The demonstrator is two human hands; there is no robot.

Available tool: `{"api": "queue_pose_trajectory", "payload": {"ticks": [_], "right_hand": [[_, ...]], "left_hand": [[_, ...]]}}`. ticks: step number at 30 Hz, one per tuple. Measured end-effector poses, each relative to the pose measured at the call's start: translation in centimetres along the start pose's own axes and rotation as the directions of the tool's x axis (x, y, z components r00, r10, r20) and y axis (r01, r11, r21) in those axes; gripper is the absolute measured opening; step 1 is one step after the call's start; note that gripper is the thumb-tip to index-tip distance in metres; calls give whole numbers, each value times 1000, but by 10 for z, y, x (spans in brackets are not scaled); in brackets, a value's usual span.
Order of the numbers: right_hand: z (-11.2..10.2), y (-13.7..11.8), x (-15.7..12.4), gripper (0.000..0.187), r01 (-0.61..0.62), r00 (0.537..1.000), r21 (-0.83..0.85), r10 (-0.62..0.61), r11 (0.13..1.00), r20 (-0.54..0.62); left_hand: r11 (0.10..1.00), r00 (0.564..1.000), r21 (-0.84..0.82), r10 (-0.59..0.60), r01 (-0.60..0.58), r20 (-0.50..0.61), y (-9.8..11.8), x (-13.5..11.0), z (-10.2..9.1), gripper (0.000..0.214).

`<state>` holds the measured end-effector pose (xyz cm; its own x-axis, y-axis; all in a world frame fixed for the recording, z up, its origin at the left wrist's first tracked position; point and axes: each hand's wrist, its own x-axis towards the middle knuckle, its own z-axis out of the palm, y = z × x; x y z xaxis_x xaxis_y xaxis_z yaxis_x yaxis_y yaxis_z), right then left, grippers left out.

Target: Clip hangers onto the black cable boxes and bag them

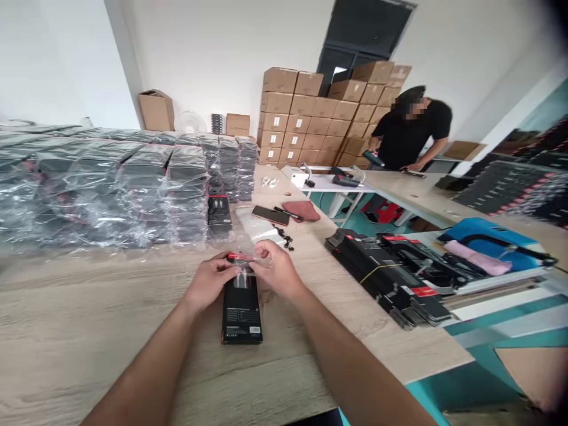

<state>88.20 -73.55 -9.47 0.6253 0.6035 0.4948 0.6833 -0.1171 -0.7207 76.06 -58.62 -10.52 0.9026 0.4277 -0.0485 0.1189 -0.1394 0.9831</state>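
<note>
Black rectangular printed box (242, 313) lies inside the pale wood-grain tabletop's (110, 331) near edge. Left hand (208, 280) and right hand (278, 273): grips pinched closed on clear plastic film (245, 265) at its far end. Advisable: light, even tension.

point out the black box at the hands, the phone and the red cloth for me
black box (242, 310): head view, on its printed face
phone (270, 215): head view, middle of its dark top face
red cloth (306, 209): head view, middle of the fabric
</note>
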Motion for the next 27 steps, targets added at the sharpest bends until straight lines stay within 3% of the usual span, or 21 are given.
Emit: {"api": "queue_pose_trajectory", "payload": {"ticks": [3,8,14,20,27], "right_hand": [[-8,4,2,25,69,996,-190,-57,979,66],[-9,0,2,6,87,996,-312,-88,946,13],[6,-14,-4,11,182,980,-296,-149,938,130],[4,-18,-4,12,203,979,-277,-200,939,38],[10,-17,-4,10,216,976,-228,-208,949,61]], "left_hand": [[999,1000,-53,-14,13,-17,-4,2,-2,32],[997,1000,-71,29,-29,6,-1,-1,-1,33],[997,997,-14,73,-73,-18,2,0,2,27],[999,997,18,37,-36,-69,5,-1,1,24],[998,1000,-57,16,-17,-22,9,-3,2,27]]}}
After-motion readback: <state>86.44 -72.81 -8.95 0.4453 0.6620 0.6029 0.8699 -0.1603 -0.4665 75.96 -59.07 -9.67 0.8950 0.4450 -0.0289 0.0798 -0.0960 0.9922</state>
